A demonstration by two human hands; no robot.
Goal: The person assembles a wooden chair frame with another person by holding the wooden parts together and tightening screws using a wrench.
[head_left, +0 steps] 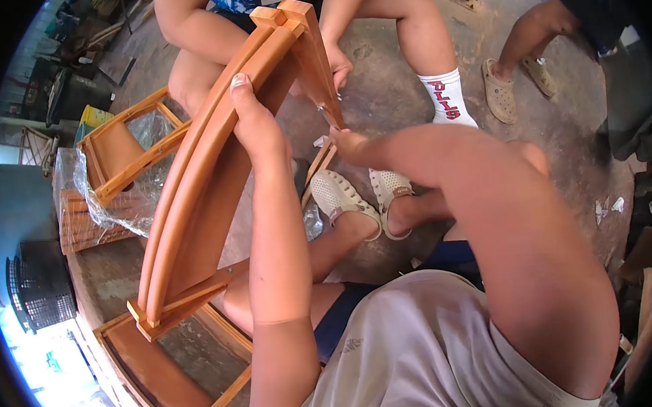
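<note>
A long wooden piece point(183, 182) with a curved, rounded edge and brown panel stands tilted across the left centre. My left hand point(259, 129) grips its upper part, thumb on the curved edge. At the far right end of its top, my right hand point(346, 144) is closed at the lower tip of a tapering wooden leg point(316, 70); what its fingers hold is too small to make out. Opposite me, a co-worker's hand point(338, 65) is beside that leg, apart from my own hands.
Another wooden frame point(125, 152) with clear plastic wrap lies at the left. A brown-panelled frame point(157, 370) is at lower left, below a black crate point(43, 284). A co-worker's socked foot point(446, 99) is ahead; another person's clogs point(500, 92) stand at upper right.
</note>
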